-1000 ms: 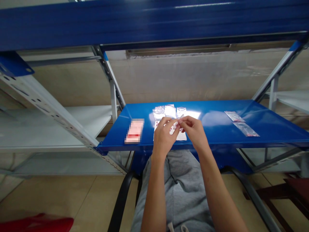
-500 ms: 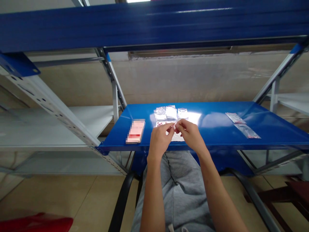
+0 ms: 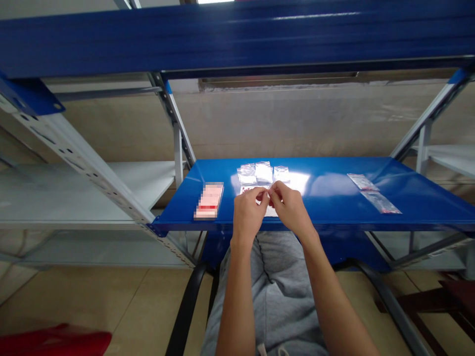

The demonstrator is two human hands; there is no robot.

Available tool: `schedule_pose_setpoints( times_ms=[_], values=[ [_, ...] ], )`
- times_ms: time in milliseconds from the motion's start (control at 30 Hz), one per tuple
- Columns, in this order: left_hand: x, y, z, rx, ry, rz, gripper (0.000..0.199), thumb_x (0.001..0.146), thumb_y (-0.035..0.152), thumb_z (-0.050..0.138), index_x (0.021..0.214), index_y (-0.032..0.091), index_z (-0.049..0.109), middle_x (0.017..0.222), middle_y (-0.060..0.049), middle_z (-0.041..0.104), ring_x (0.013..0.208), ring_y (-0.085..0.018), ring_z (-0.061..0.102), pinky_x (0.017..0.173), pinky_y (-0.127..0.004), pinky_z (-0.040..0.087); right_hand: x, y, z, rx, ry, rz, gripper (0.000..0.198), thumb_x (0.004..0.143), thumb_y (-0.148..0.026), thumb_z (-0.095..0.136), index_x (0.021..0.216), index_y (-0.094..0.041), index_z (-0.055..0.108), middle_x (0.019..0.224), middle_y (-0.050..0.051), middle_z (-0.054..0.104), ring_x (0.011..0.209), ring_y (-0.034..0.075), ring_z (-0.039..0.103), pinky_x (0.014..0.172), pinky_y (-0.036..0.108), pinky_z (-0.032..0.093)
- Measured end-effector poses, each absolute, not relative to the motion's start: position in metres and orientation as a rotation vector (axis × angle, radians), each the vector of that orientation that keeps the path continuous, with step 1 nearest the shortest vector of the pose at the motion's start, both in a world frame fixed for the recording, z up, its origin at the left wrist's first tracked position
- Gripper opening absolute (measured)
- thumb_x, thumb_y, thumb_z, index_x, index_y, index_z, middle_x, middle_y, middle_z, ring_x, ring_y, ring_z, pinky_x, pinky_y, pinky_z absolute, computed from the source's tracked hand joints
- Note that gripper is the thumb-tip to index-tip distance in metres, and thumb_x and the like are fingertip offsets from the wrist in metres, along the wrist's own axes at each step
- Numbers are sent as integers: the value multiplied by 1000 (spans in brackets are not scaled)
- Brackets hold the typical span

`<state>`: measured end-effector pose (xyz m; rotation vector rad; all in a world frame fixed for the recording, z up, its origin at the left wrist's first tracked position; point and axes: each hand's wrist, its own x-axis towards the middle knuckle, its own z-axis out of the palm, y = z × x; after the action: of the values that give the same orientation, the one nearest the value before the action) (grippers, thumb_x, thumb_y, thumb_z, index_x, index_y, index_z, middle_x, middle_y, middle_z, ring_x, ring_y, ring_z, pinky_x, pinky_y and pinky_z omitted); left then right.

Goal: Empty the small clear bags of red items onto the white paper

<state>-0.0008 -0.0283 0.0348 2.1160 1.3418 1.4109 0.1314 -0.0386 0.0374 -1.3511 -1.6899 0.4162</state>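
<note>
My left hand (image 3: 248, 213) and my right hand (image 3: 291, 203) meet fingertip to fingertip above the front of the blue shelf (image 3: 326, 200). Both are closed in a pinch. Whatever sits between the fingertips is too small and hidden to make out. Beneath them lies a white sheet (image 3: 271, 212), partly covered by my hands. Small red pieces (image 3: 246, 189) show at its left side. Just behind are three small clear plastic bags, a left one (image 3: 246, 175), a middle one (image 3: 263, 173) and a right one (image 3: 281, 173).
A phone (image 3: 209, 200), its screen blurred out, lies to the left. Two clear bags with reddish contents, one farther back (image 3: 362, 182) and one nearer (image 3: 382, 202), lie to the right. A blue beam (image 3: 237, 42) crosses overhead. Chair armrests (image 3: 187, 306) flank my legs.
A whitish bit visible at my fingertips half a second ago is now mostly hidden. My hands have shifted very slightly and stay pinched together.
</note>
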Motion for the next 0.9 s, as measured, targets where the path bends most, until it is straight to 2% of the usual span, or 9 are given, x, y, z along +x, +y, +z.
schedule_pose_setpoints(
  times_ms=[300,400,500,700,900],
  values=[
    [-9,-25,34,1973,1545,1569,10,88,15,63,92,19,71,77,-2,73,71,-16,69,71,-27,51,126,-49,45,-1543,-1678,255,18,90,-25,51,72,-23,51,60,1,60,57,17,54,58,27,31],
    [-13,-28,39,2054,1463,1609,17,88,9,58,96,21,68,91,-3,70,81,-15,68,70,-24,51,119,-50,47,-1582,-1632,226,18,86,-25,54,68,-23,50,58,0,58,56,17,51,56,27,28],
    [-13,-31,43,2148,1289,1579,26,89,3,52,88,21,71,99,-4,68,88,-14,66,70,-22,51,113,-50,47,-1553,-1610,227,17,87,-26,52,70,-24,50,58,0,57,55,16,50,56,27,28],
    [-10,-29,41,2063,1159,1456,23,91,8,57,96,20,76,100,-6,74,86,-15,69,67,-22,57,115,-48,45,-1467,-1600,246,21,90,-29,52,70,-23,53,57,-1,57,53,15,48,55,27,29],
    [-12,-26,37,2035,1280,1368,21,86,6,63,90,20,78,92,-5,78,77,-16,71,72,-28,58,118,-49,45,-1543,-1612,214,19,86,-27,55,68,-22,56,59,1,59,55,15,47,56,27,27]
  ],
)
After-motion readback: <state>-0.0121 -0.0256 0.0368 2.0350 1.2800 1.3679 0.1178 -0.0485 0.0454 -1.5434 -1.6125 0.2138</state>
